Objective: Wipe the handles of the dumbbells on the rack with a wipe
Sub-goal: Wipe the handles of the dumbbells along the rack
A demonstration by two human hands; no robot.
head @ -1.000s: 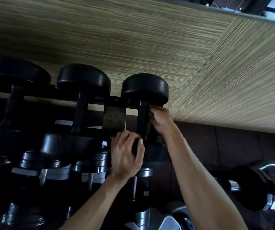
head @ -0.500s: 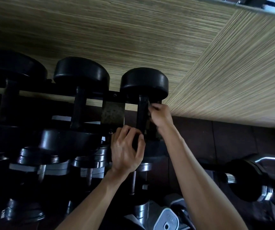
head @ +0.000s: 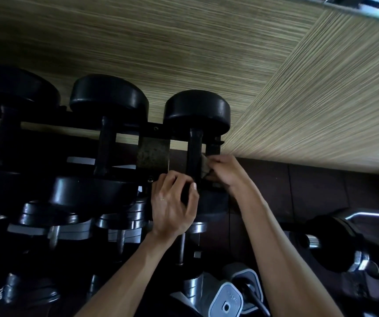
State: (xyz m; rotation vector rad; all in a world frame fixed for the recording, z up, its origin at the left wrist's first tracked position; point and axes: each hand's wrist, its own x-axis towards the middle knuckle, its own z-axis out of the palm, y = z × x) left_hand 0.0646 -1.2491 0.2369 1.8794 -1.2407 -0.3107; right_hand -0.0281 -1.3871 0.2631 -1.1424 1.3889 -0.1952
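From the head camera, we are reaching into the top tier of the black metal dumbbell rack, working on the rightmost black rubber-headed dumbbell, which is lying in its cradle with its dark handle running toward us. Our right hand is pinching a small, pale folded wipe and pressing it against the right side of that handle, about halfway along. Our left hand is curling its fingers around the near end of the same handle, thumb on the right side, steadying the weight.

We are judging the risks from here. The wipe is small and is being held only by the fingertips, so it could be slipping out or bunching as it is dragged along, leaving the underside and left face of the handle untouched. Our left hand is covering the near stretch of the handle, so that part could be getting skipped unless we are shifting the grip. Our right knuckles are sitting just beside the rack's upright bracket, so scraping there is possible. Two more black dumbbells are waiting to the left, their handles not yet being touched.
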